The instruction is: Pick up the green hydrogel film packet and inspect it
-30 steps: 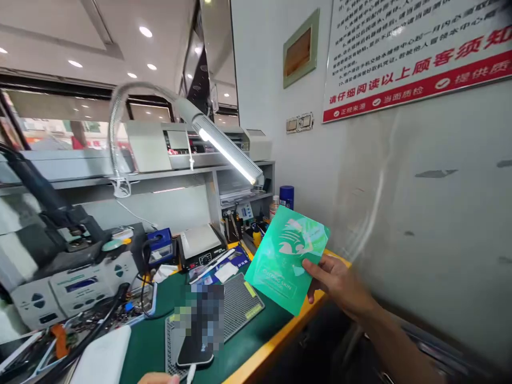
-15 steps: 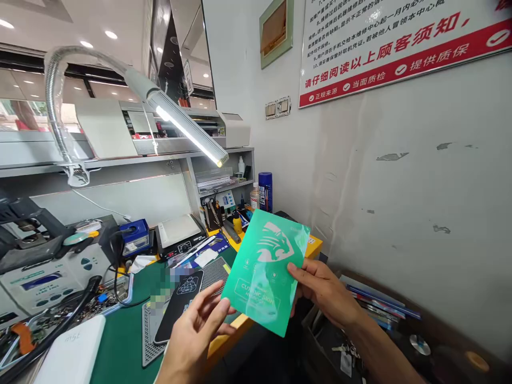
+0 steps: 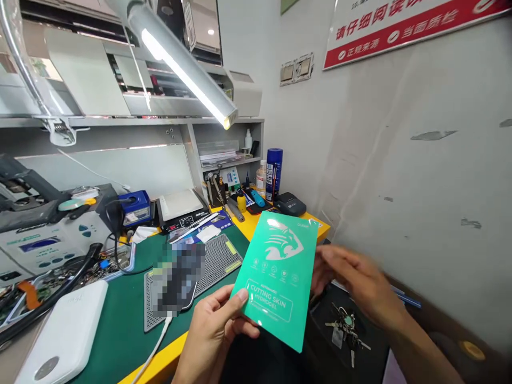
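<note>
The fingers [image 3: 230,304] of the left hand [image 3: 212,336] are being pressed against the lower left edge of a green film packet [image 3: 278,277], which is being pinched there between the thumb on its printed face and the other fingers behind it. The packet is being held upright and slightly tilted, in the air just past the yellow front edge of the bench [image 3: 160,362], between the two hands. White lettering and a big-cat head emblem are being shown on its face. The right hand [image 3: 356,282] is being held just beside the packet's right edge, blurred, with its fingers loosely spread; whether the packet is being touched by them cannot be told.

A phone [image 3: 176,277], with its screen blurred out, is being carried by a grey perforated mat [image 3: 216,261] on the green bench cover, and a white cable [image 3: 154,346] is being led from its lower end. A white power bank [image 3: 64,341] is lying near the left corner. A lit lamp bar [image 3: 184,69] is hanging above the bench. A bunch of keys [image 3: 344,328] is lying on a dark surface below the right hand.
</note>
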Tool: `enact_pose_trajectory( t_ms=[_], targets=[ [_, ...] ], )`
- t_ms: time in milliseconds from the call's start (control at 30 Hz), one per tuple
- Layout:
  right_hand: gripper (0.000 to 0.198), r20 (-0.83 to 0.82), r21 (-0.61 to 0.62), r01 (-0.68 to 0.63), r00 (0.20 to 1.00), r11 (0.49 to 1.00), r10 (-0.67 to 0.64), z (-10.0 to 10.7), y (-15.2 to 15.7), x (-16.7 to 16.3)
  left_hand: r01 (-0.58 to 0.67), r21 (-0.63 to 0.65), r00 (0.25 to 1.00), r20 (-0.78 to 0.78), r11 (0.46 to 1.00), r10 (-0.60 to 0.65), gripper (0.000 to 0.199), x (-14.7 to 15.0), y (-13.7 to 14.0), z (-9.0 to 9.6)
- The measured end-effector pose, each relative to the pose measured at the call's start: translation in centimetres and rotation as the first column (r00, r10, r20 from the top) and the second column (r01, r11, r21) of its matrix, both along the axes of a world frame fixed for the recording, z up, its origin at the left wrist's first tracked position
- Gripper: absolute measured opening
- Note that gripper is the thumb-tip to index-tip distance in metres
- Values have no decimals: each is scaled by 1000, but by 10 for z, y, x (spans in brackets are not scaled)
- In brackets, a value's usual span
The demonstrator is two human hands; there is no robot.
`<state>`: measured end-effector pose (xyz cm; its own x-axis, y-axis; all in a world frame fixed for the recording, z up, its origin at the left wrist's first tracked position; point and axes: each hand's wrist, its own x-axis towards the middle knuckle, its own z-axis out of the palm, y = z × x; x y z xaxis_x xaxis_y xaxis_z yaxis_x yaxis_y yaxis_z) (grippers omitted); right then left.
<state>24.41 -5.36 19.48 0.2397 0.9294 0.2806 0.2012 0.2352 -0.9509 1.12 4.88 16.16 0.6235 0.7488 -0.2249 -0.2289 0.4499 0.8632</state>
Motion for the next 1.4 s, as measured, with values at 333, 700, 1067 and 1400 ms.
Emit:
enact_pose_trajectory(
  t_ms=[333, 700, 1067, 1400],
  targets=[
    [29, 851, 523, -157, 148, 838, -503, -2, 18, 38, 79, -179, 985, 163, 981, -49, 42, 16, 24, -6],
    [24, 799, 589, -146, 254, 795, -545, 133, 49, 47, 153, -255, 960, 268, 955, -82, 45, 42, 52, 112],
    [26, 719, 629, 59, 333, 775, -610, 241, 8, 45, 65, -315, 996, -39, 947, -81, 47, 66, 20, 253],
    [39, 689, 597, 193, 374, 779, -621, 272, -24, 37, 191, -336, 970, -79, 922, -230, 37, 67, 12, 307]
  ],
)
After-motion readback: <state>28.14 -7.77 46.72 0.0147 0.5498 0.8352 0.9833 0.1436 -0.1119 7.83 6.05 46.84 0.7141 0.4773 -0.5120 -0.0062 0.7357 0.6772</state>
